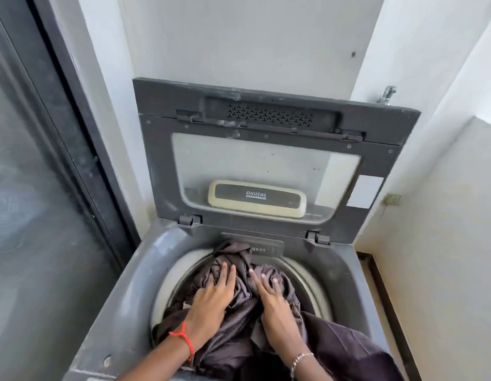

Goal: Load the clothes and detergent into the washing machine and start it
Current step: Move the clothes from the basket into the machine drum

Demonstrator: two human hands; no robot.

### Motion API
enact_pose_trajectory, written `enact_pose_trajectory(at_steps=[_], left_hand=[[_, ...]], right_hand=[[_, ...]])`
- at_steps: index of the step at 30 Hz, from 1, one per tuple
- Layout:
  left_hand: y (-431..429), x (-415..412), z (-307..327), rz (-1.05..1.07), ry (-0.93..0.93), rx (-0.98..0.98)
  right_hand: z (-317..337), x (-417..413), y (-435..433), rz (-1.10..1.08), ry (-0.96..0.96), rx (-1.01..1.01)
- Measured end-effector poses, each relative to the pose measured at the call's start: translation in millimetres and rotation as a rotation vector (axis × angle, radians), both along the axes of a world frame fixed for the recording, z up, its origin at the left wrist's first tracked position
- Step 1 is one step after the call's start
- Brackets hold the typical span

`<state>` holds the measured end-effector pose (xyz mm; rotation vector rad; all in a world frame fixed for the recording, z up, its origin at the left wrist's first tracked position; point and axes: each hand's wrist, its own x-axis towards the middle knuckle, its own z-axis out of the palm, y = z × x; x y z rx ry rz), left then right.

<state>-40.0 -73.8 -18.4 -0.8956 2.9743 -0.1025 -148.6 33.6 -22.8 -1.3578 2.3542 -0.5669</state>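
Cloth [239,336], dark brown and bunched, lies in the washer [120,312] drum mouth. It spills over the near rim and covers part of the drawer [269,249]. My left hand [211,294] and right hand [272,295] press flat on it side by side, fingers straight, gripping nothing. Behind them the lid [250,158] stands upright.

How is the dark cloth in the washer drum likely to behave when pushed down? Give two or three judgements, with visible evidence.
The dark cloth is probably floppy: it lies in deep folds and drapes over the drum rim. It likely squashes rather than slides whole, since it bunches around the left hand and right hand. It seems light: thin, rumpled fabric.
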Motion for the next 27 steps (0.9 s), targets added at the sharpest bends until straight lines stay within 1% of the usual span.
enact_pose_trajectory(at_steps=[2,4,6,8,11,18,22,27], left_hand=[[1,-10,-9,0.006,-0.029,0.063],[2,-21,-19,0.041,-0.068,0.190],[0,-25,-31,0.036,-0.203,0.322],[-5,-31,-34,0.044,-0.298,0.434],[-11,-34,-35,0.011,-0.348,0.485],[-22,-27,-21,-0.065,-0.293,0.427],[-28,-19,-14,-0.084,-0.273,0.419],[-27,-6,-10,-0.082,-0.221,0.472]], right_hand=[[-20,-11,-8,0.002,0.009,0.118],[-34,-21,-9,-0.008,0.038,0.281],[-43,-28,-7,-0.009,0.037,0.398],[-45,-32,-4,-0.010,-0.017,0.445],[-42,-37,5,-0.032,-0.108,0.410],[-17,-36,23,-0.100,-0.197,0.287],[-9,-30,28,-0.098,-0.208,0.280],[-13,-23,39,-0.086,-0.279,0.308]])
